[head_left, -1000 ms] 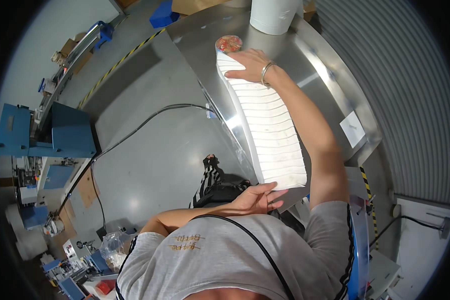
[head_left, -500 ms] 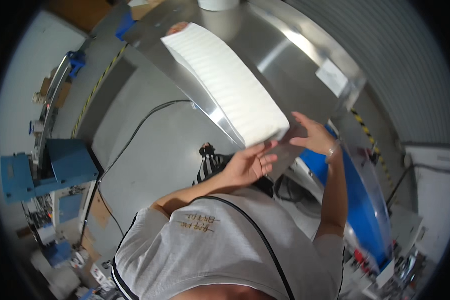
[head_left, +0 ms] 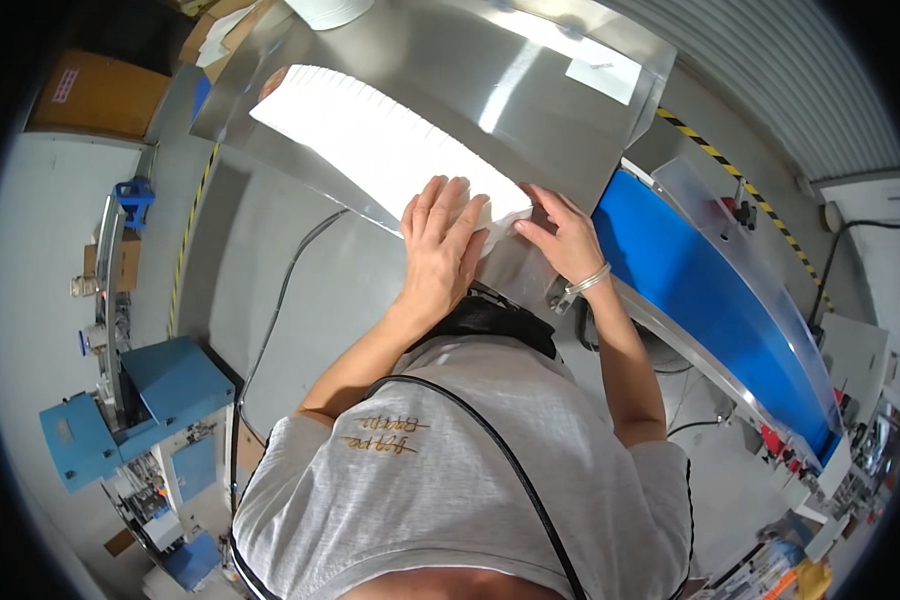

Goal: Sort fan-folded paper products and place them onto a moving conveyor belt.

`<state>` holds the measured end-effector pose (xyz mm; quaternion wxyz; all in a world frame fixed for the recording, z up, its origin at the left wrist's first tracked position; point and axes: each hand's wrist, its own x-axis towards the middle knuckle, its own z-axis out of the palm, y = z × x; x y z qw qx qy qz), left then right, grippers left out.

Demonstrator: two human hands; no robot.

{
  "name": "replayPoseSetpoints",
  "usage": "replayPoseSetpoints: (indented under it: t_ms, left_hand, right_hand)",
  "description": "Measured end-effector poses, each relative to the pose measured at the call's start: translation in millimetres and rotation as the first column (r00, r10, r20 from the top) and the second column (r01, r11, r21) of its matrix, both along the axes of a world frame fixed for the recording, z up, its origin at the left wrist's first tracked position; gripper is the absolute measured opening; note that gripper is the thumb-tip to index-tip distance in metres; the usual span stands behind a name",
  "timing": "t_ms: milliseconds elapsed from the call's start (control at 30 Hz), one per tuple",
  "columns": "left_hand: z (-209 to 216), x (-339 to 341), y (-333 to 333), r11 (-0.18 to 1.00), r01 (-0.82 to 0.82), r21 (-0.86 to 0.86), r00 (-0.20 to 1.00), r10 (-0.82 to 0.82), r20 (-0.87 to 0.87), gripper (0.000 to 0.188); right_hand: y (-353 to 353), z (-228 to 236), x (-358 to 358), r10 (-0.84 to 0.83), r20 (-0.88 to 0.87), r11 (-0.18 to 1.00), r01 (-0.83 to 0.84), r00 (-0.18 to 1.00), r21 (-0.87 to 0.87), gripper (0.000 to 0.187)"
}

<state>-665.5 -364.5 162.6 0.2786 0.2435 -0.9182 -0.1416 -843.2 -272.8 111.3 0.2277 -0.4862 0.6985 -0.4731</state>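
Observation:
A long row of thin white sheets or pads (head_left: pixel 370 135), standing packed side by side with ridges along its top, lies on a stainless steel table (head_left: pixel 570 130). Its kind I cannot make out for sure. My left hand (head_left: pixel 436 245) rests on the near part of the row, fingers stretched out over it. At the row's near right end is my right hand (head_left: pixel 568 240), thumb and fingers apart about the corner and touching it; a bracelet circles that wrist. A small reddish-brown thing (head_left: pixel 273 82) shows at the far left end, mostly hidden by the row.
To the right a blue conveyor belt (head_left: pixel 710 290) runs beside a clear guard. A white container (head_left: pixel 330 8) and an open cardboard box (head_left: pixel 225 35) stand at the far side. A white sheet (head_left: pixel 605 76) lies on the table; a black cable (head_left: pixel 280 310) crosses the floor.
My left hand has moved up from below the row onto its top. My right hand has come in against the near end. The view has shifted, showing more of the conveyor.

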Motion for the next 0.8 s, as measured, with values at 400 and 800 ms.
replayPoseSetpoints:
  t_ms: [400, 800]
  left_hand:
    - [-8, 5, -9, 0.995, 0.099, -0.025, 0.992, -0.101, -0.08, 0.034]
    - [5, 1, -8, 0.994, 0.072, 0.076, 0.994, -0.066, -0.082, 0.04]
  right_hand:
    - [8, 19, -6, -0.003, 0.064, 1.0, 0.002, 0.998, 0.015, 0.044]
    - [10, 16, -10, 0.17, -0.223, 0.977, -0.194, 0.96, -0.09, 0.029]
